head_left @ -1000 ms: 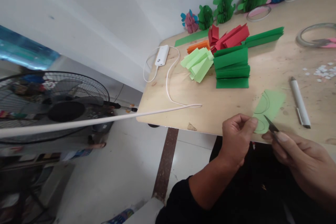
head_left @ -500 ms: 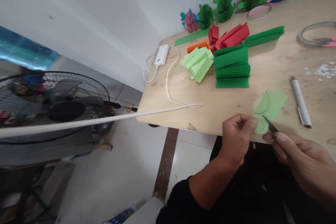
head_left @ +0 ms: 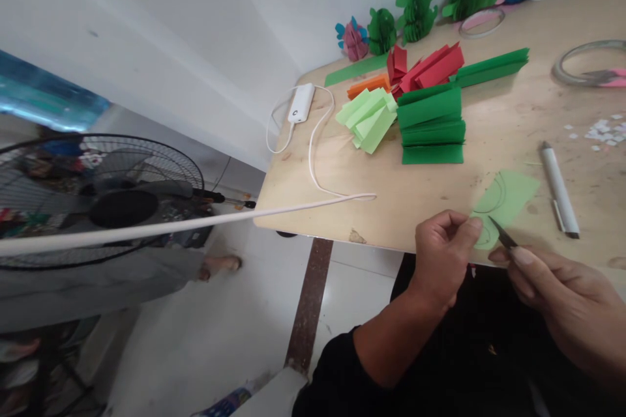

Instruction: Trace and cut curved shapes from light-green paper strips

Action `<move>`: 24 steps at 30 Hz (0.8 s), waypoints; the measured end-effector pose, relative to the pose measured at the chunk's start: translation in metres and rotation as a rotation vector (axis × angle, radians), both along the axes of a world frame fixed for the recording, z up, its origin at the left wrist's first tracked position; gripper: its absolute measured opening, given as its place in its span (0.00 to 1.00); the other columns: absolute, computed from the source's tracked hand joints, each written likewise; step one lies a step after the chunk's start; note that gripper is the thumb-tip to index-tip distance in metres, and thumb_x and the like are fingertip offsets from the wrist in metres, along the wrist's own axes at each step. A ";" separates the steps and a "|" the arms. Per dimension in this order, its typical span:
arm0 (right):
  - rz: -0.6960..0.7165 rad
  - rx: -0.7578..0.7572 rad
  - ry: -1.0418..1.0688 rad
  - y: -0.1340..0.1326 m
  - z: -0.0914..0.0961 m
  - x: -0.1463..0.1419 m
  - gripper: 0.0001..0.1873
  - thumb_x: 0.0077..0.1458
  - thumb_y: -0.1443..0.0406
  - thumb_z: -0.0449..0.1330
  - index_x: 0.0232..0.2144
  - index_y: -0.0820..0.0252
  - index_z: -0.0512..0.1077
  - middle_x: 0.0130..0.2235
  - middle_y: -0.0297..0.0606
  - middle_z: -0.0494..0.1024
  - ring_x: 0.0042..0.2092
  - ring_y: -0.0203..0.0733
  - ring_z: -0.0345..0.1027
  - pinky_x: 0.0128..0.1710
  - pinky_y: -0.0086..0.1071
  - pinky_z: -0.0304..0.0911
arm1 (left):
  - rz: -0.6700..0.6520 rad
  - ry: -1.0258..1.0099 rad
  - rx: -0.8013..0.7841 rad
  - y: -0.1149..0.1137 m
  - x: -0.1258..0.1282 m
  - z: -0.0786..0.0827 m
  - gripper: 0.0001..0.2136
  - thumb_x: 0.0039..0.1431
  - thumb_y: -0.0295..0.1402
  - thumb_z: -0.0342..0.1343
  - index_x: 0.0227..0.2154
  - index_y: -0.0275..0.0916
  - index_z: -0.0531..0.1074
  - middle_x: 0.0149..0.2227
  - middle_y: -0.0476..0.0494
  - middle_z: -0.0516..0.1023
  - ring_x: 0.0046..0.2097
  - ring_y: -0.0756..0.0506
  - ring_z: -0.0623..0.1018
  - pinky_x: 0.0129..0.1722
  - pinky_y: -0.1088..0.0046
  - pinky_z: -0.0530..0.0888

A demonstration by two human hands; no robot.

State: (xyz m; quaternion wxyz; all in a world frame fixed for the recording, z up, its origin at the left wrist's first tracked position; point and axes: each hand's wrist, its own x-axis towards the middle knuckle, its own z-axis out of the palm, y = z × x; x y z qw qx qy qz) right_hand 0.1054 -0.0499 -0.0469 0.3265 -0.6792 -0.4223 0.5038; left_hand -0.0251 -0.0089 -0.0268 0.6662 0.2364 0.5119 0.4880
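At the table's near edge my left hand [head_left: 443,254] is closed, its thumb and fingers pinching the left corner of a light green paper piece [head_left: 513,195]. Curved pencil outlines are drawn on this paper. My right hand [head_left: 552,287] is closed round a pair of scissors [head_left: 502,232]; only the dark pointed blades show, and the grip is hidden in the fingers. The blade tips lie at the paper between the two outlines. Right of the paper rests a grey-white pen [head_left: 560,189].
Folded dark green paper [head_left: 433,127], light green strips [head_left: 369,117] and red strips [head_left: 435,68] lie farther back. Paper figures [head_left: 415,13] line the wall. A white cable [head_left: 195,227] runs from the left to the tabletop. A floor fan [head_left: 122,202] and another person's foot [head_left: 220,265] are at left.
The green paper has turned slightly, its far end shifting right, with both hands nearly in place. At left, the other person's foot has moved right into fuller view.
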 end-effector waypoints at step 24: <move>0.101 0.012 -0.031 0.000 -0.002 0.008 0.26 0.50 0.42 0.53 0.16 0.55 0.60 0.19 0.29 0.58 0.21 0.34 0.51 0.20 0.31 0.49 | -0.072 -0.009 0.027 0.001 -0.004 -0.002 0.13 0.46 0.39 0.63 0.19 0.35 0.68 0.21 0.51 0.69 0.25 0.55 0.66 0.27 0.78 0.63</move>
